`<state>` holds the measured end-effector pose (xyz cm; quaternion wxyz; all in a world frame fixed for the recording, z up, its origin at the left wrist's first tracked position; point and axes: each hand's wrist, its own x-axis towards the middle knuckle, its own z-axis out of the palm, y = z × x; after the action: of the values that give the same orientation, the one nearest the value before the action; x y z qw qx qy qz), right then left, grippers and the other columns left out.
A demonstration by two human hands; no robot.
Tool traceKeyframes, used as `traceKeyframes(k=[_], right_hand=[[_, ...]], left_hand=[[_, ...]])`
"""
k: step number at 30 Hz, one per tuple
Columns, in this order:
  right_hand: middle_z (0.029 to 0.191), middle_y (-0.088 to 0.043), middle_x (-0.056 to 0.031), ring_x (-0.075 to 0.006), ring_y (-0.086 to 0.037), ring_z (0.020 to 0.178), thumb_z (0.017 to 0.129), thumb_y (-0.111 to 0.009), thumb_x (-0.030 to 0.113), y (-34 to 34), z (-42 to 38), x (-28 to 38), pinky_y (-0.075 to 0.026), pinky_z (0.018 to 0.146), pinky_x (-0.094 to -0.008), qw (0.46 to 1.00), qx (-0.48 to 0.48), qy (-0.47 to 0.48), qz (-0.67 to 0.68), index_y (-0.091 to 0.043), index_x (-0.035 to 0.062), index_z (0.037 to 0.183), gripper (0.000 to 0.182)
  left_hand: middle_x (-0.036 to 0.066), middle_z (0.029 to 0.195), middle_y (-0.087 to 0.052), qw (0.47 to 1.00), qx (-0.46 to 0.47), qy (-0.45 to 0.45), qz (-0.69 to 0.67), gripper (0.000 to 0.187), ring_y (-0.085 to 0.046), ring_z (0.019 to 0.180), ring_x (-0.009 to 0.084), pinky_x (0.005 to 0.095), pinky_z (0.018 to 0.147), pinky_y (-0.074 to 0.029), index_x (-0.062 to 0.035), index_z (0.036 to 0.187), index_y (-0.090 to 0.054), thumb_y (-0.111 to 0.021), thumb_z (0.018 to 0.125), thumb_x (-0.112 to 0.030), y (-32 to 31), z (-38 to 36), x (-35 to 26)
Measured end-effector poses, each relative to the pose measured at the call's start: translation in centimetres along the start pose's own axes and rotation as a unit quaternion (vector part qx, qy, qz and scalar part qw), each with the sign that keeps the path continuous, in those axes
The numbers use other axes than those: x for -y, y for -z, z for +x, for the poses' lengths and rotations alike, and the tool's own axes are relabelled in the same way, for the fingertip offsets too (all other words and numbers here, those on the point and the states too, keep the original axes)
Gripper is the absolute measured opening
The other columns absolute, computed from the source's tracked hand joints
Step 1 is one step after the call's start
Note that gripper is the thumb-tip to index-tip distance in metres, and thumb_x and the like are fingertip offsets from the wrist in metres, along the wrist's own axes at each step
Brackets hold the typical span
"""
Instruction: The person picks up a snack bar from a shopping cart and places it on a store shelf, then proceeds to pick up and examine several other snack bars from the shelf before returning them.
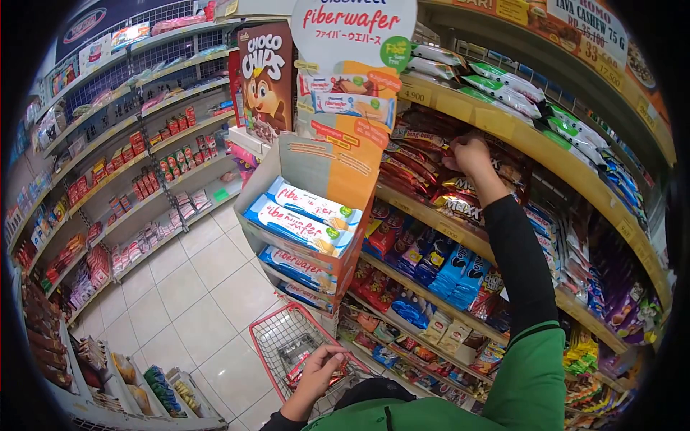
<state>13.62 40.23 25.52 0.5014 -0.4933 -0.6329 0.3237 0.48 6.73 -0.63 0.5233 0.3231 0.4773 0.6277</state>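
Crinkled, glossy foil Beng-Beng packets (422, 136) lie on the shelf (410, 207); the right hand (471, 156) bends its fingers beside them, grip hidden. The left hand (320, 372), fingers curled, hangs over the red-rimmed wire basket (272, 317), any pinch unclear.

The right arm (514, 248) reaches up from the lower right (sleeve (525, 287) black below, green above), its right hand (471, 155) curled in the upper right. The left hand (320, 375), fingers bent inward, is at bottom centre, wrist (298, 406) bare.

Right hand (471, 154) perhaps touches snack packs (411, 164), left hand (320, 375) by the basket (267, 321).
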Motion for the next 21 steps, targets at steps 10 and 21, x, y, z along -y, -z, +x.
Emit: traceKeyframes(k=[10, 21], right_hand=[[0.097, -0.051, -0.0259, -0.0363, -0.054, 0.082, 0.067, -0.056, 0.01, -1.2, 1.4, 0.6, -0.044, 0.073, -0.0382, 0.852, 0.009, 0.158, -0.499, -0.055, 0.0004, 0.09, 0.025], [0.091, -0.054, -0.012, -0.0313, -0.048, 0.091, 0.068, -0.057, 0.014, -3.6, -2.4, 0.6, -0.041, 0.073, -0.0471, 0.727, 0.004, 0.341, -0.596, -0.059, 0.0126, 0.087, 0.019]], left_hand=[[0.002, 0.083, -0.054, 1.0, -0.013, 0.001, -0.005, 0.015, -0.048, 0.076, 0.0068, 0.0199, 0.067, -0.039, -0.0015, 0.094, -0.052, -0.048, 0.082, -0.009, 0.7, 0.3, 0.0], [0.002, 0.085, -0.053, 1.0, 0.007, 0.016, -0.004, 0.015, -0.049, 0.079, 0.0074, 0.0205, 0.07, -0.04, -0.0016, 0.095, -0.051, -0.048, 0.082, -0.009, 1.2, 0.4, 0.7]])
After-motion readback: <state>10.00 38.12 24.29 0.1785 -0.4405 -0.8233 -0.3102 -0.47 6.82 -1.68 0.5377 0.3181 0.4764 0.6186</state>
